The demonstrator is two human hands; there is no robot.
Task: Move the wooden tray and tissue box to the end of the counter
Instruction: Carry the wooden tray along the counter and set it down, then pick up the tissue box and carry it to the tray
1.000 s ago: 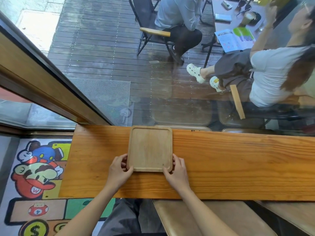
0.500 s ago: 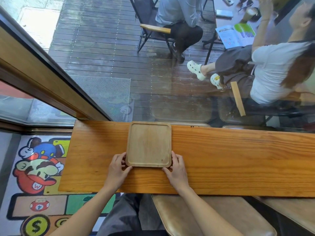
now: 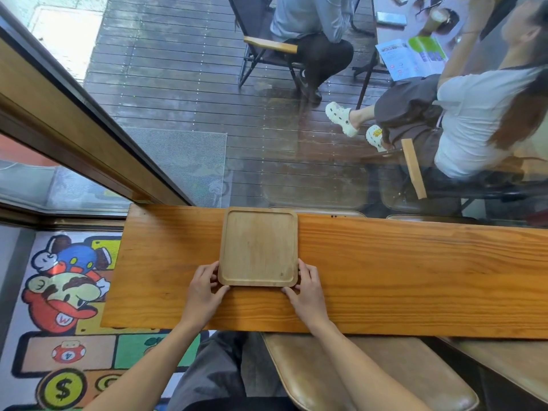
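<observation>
A square light wooden tray lies flat and empty on the orange wooden counter, its far edge at the window side. My left hand curls around the tray's near left corner. My right hand grips the near right corner. Both hands touch the tray's rim. No tissue box is in view.
The counter's left end lies a short way left of the tray, above a cartoon floor mat. A glass window runs along the counter's far edge; people sit outside. Brown padded stools stand under the counter's near edge.
The tray has slid slightly away from me toward the window edge, with both hands staying on its near corners.
</observation>
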